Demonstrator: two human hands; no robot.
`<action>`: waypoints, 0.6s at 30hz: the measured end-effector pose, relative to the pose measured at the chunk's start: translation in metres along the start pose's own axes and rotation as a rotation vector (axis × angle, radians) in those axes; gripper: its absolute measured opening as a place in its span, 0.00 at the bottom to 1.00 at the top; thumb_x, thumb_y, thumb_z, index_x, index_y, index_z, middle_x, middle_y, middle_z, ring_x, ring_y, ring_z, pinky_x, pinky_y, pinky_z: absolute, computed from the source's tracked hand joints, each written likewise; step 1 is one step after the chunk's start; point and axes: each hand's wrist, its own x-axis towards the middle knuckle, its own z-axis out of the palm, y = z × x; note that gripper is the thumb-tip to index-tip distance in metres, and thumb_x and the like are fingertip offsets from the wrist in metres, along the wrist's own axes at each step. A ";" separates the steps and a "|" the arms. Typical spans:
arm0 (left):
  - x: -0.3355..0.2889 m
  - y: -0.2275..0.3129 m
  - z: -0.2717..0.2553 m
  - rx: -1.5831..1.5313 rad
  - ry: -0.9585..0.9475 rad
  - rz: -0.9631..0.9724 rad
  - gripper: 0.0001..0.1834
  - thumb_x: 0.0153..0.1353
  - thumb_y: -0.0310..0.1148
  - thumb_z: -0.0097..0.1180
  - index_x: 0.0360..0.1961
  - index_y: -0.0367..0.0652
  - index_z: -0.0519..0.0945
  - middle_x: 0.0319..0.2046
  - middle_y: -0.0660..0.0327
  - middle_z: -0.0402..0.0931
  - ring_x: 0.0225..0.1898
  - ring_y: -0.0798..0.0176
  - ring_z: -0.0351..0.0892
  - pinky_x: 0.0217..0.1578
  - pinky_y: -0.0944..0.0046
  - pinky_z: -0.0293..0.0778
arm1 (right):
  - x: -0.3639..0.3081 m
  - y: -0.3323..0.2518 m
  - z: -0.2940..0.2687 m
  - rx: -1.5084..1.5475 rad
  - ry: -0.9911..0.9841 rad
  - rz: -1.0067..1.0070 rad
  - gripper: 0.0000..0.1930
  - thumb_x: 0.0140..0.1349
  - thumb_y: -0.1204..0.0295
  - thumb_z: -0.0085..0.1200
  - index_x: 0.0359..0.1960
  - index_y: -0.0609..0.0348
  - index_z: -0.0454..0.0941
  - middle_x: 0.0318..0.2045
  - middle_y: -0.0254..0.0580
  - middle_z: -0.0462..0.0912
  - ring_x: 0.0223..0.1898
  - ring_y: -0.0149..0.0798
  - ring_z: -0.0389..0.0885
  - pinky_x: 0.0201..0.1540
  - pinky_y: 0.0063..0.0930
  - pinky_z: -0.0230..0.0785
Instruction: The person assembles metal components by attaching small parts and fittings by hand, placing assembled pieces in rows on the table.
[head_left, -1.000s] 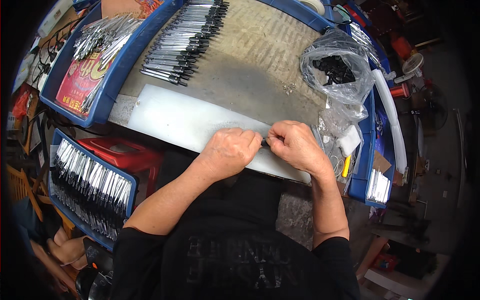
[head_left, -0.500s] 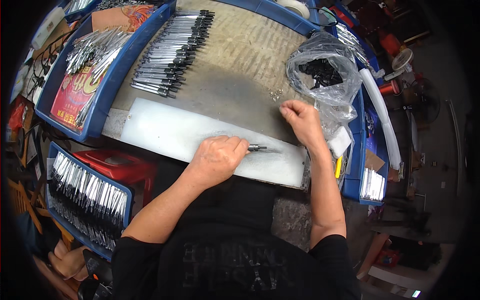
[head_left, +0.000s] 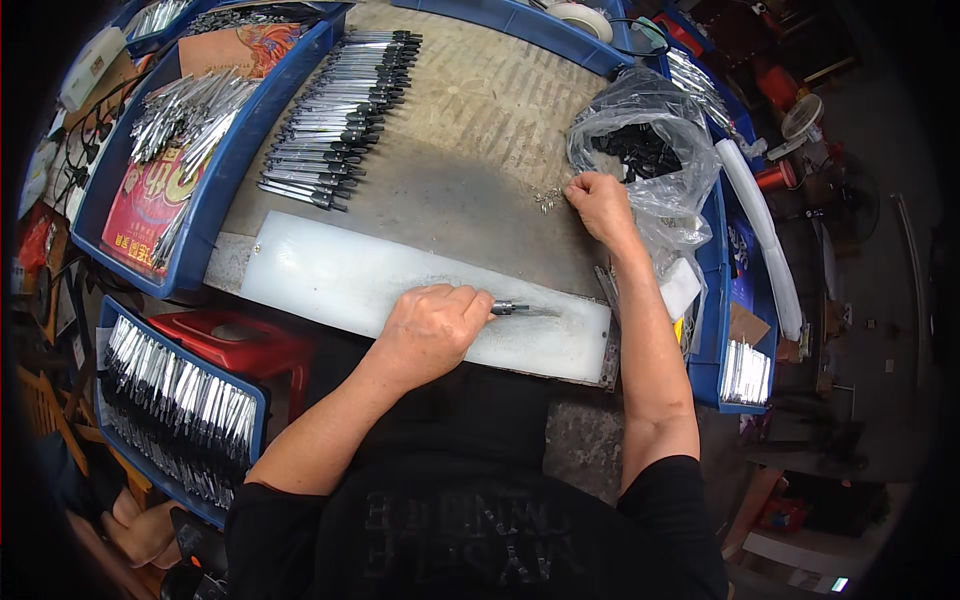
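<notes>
My left hand (head_left: 437,325) is closed round a pen-like tool (head_left: 510,308). Its dark metallic end with a narrow tip points right, just over the long white board (head_left: 330,265) on the near edge of the table; the rest is hidden in my fist. My right hand (head_left: 603,207) is bent with thumb and forefinger together, at the side of a small scatter of shiny metal bits (head_left: 547,199). Whether a bit is between those fingertips is too small to tell. Just beyond that hand lies a clear plastic bag (head_left: 690,110) with black pieces (head_left: 638,150) inside.
Slim silver-and-black pens (head_left: 325,140) lie in a row at the table's left. A blue tray (head_left: 195,240) of silver parts stands beside them. Lower left are another filled blue tray (head_left: 258,440) and a red stool (head_left: 235,340). Blue bins (head_left: 706,350) line the right edge.
My right hand has moved up and slightly left, and its fingertips have come to the metal bits. The left hand keeps its hold, nearly still; the view has shifted slightly.
</notes>
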 end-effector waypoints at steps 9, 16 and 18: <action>0.001 0.000 -0.001 0.016 -0.012 -0.001 0.09 0.49 0.32 0.60 0.27 0.39 0.74 0.15 0.61 0.66 0.17 0.62 0.71 0.17 0.64 0.67 | 0.026 -0.004 -0.007 -0.153 -0.226 0.019 0.08 0.46 0.71 0.54 0.22 0.65 0.78 0.23 0.59 0.77 0.29 0.55 0.78 0.33 0.40 0.68; 0.000 0.000 0.000 0.013 0.005 0.003 0.09 0.49 0.32 0.60 0.26 0.39 0.73 0.15 0.61 0.66 0.17 0.62 0.71 0.17 0.64 0.67 | 0.037 -0.009 -0.008 -0.241 -0.345 0.014 0.08 0.43 0.73 0.50 0.22 0.66 0.78 0.23 0.61 0.77 0.28 0.54 0.79 0.33 0.39 0.68; 0.000 0.000 0.001 0.013 0.003 -0.005 0.09 0.49 0.32 0.60 0.26 0.39 0.73 0.15 0.61 0.66 0.17 0.62 0.71 0.17 0.64 0.67 | 0.035 -0.009 -0.008 -0.232 -0.344 0.023 0.09 0.44 0.73 0.50 0.22 0.66 0.79 0.23 0.61 0.77 0.28 0.53 0.79 0.33 0.38 0.68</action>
